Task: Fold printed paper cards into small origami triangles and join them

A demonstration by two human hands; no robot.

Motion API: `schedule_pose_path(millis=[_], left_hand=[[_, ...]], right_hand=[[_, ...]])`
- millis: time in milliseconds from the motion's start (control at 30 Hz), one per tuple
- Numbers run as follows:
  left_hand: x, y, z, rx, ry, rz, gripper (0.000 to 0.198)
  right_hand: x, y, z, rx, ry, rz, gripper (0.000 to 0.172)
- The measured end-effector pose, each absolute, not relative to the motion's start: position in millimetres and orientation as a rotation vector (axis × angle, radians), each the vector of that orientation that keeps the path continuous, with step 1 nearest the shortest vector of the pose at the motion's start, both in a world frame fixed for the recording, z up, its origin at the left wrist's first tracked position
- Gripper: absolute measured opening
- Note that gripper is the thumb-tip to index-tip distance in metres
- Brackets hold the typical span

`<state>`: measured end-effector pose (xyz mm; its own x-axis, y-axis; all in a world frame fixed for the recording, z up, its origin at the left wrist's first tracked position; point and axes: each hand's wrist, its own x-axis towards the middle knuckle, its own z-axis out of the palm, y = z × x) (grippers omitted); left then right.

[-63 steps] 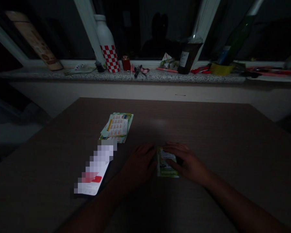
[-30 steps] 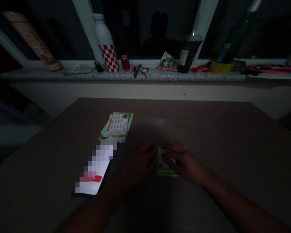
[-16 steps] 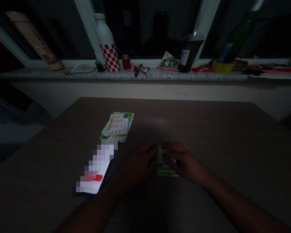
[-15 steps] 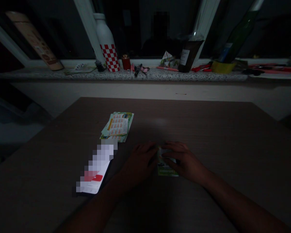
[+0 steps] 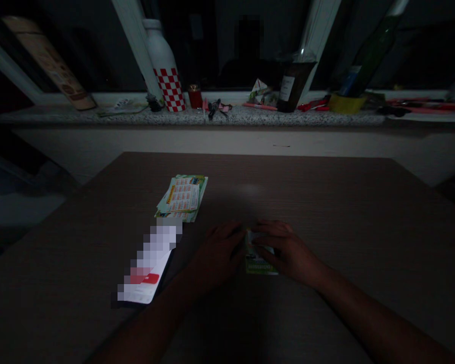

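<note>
One small green-and-white paper (image 5: 258,258) lies flat on the brown table (image 5: 326,202), pinned between both hands: the left hand (image 5: 217,255) presses its left edge with fingers spread flat, the right hand (image 5: 288,250) lies over its top with fingers curled down on it; it looks partly folded, the crease not yet finished, though the dim light makes this hard to tell. Further left sit one stack of printed leaflets (image 5: 182,198) and one white envelope (image 5: 148,270). On the windowsill (image 5: 197,117) stand one checkered bottle (image 5: 166,68) and two dark bottles (image 5: 292,83).
</note>
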<state>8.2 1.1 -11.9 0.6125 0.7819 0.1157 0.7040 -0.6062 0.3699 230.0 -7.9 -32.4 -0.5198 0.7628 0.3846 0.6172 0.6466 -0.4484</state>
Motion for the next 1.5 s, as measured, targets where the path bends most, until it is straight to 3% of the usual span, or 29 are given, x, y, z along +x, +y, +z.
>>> schedule_pose_path(millis=[1500], left_hand=[[10.5, 0.8, -9.4, 2.547, 1.247, 0.361, 0.042]], right_hand=[[229.9, -8.7, -31.7, -1.113, -2.322, 0.355, 0.021]])
